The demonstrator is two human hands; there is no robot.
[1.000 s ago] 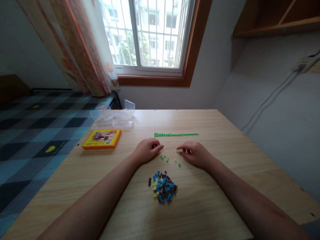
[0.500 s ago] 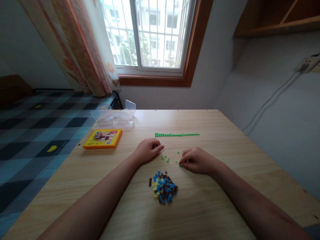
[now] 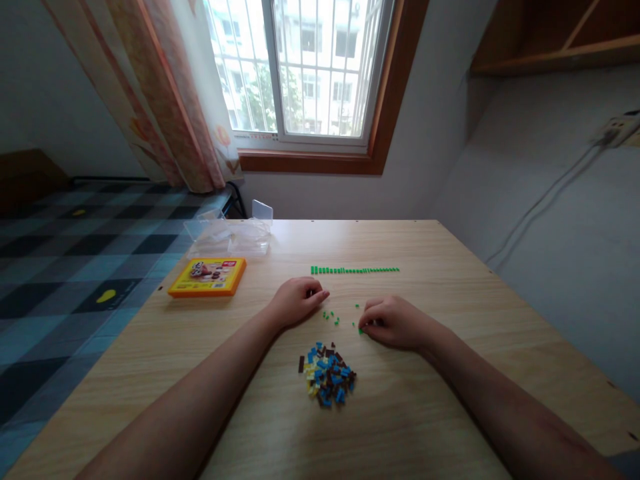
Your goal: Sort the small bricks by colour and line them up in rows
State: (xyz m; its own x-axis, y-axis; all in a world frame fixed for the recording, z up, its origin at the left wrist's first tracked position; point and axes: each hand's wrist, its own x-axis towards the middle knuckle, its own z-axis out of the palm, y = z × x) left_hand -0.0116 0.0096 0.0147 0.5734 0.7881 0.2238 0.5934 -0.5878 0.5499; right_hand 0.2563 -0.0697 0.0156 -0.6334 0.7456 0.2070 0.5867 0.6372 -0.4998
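My left hand (image 3: 300, 300) rests on the table with its fingers loosely curled and the thumb apart from them; nothing shows in it. My right hand (image 3: 393, 321) is closed in a pinch, its fingertips down at a tiny green building brick (image 3: 361, 331) on the tabletop. Between the hands lie several loose green bricks (image 3: 337, 323). Beyond them, a long row of green bricks (image 3: 343, 271) runs left to right, larger pieces at its left end. Nearer to me is a heap of blue, brown and yellow bricks (image 3: 330, 377).
A yellow-orange box (image 3: 207, 277) lies flat at the table's left side. Behind it sits a clear plastic container (image 3: 235, 237) with raised lids. The wooden table (image 3: 420, 407) borders a checkered bed (image 3: 65, 267) on the left and a wall on the right.
The whole view shifts very slightly. Both hands and the bricks stay in the same places on the table.
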